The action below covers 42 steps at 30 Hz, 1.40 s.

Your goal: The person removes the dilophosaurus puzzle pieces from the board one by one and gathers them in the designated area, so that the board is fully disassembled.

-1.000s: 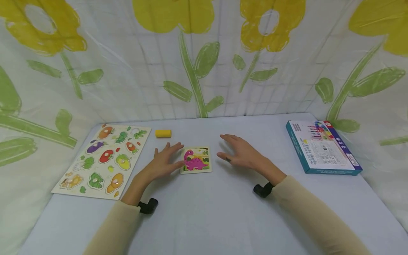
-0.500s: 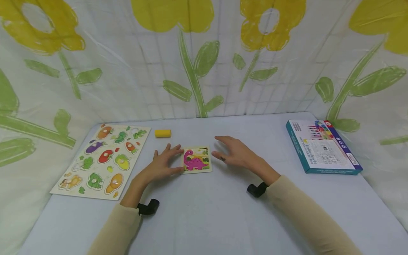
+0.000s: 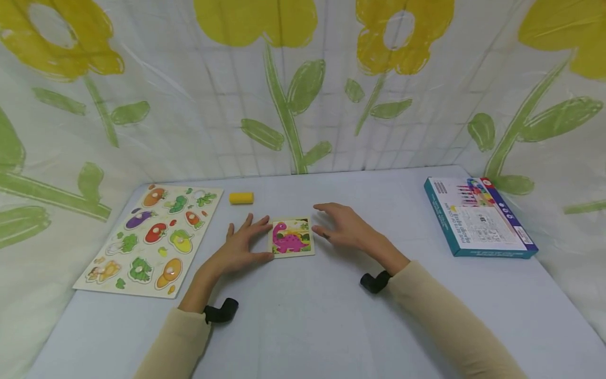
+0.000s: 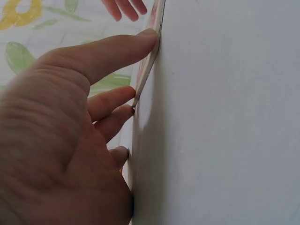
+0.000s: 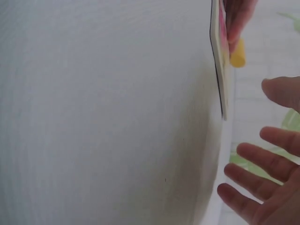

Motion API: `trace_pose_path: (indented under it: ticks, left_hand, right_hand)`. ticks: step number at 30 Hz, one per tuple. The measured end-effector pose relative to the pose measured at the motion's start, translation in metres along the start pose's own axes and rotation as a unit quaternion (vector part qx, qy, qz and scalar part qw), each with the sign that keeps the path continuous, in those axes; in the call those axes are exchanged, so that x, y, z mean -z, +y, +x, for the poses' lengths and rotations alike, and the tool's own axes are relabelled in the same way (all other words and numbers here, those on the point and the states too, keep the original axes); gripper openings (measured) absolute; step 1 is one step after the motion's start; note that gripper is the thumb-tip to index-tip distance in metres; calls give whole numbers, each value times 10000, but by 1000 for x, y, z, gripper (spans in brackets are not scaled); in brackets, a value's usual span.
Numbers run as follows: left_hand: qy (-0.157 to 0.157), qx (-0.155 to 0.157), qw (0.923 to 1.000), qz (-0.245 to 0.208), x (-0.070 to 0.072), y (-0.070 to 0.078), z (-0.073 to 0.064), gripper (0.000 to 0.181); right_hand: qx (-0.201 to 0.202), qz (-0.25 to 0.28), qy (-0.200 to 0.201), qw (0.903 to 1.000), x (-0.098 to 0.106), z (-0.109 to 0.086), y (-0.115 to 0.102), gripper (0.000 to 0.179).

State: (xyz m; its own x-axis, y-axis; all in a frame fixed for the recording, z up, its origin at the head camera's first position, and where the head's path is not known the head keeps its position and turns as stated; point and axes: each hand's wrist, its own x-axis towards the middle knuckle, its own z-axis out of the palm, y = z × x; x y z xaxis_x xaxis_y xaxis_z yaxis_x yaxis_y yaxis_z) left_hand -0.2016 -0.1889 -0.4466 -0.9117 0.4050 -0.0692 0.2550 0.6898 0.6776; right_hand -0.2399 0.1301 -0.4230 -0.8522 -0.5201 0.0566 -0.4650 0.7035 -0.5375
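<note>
A small square dinosaur picture puzzle lies flat on the white table, a pink dinosaur on its face. At its left side, the left hand is spread with fingers extended. Thumb and fingertips sit right at the board's edge, as the left wrist view shows with the thumb on the near end. To the puzzle's right, the right hand hovers with fingers apart and nothing in them. In the right wrist view, a gap shows between those fingertips and the puzzle's pale edge.
A yellow cylinder lies behind the left hand. On the left is a larger vegetable puzzle board with several pieces. A flat teal-sided box lies at the far right. A flower-printed curtain hangs behind the table.
The right hand has moved left, nearer to the puzzle's right edge. The left hand's thumb and fingertips have settled at the left edge; the puzzle has stayed in place.
</note>
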Motion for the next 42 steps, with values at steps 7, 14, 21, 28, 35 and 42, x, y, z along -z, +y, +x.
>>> trace_pose_path:
  ticks: [7, 14, 21, 28, 35, 42]
  left_hand:
    - [150, -124, 9996, 180, -4, 0, -2, 73]
    - [182, -243, 9994, 177, -5, 2, -4, 67]
    - [104, -300, 9991, 278, -6, -1, -4, 59]
    - [66, -308, 9991, 299, -6, 0, -4, 51]
    - [77, -325, 9990, 289, -6, 0, -5, 49]
    - [100, -374, 9987, 345, -6, 0, -4, 49]
  right_hand:
    - [111, 173, -20, 9998, -7, 8, -6, 56]
    - [242, 16, 134, 9996, -16, 15, -14, 49]
    - [277, 29, 106, 9996, -22, 26, -24, 40]
    - [549, -93, -107, 9984, -28, 37, -31, 31]
    - [554, -82, -297, 9980, -35, 48, -35, 26]
    - [660, -164, -323, 9972, -38, 56, -39, 25]
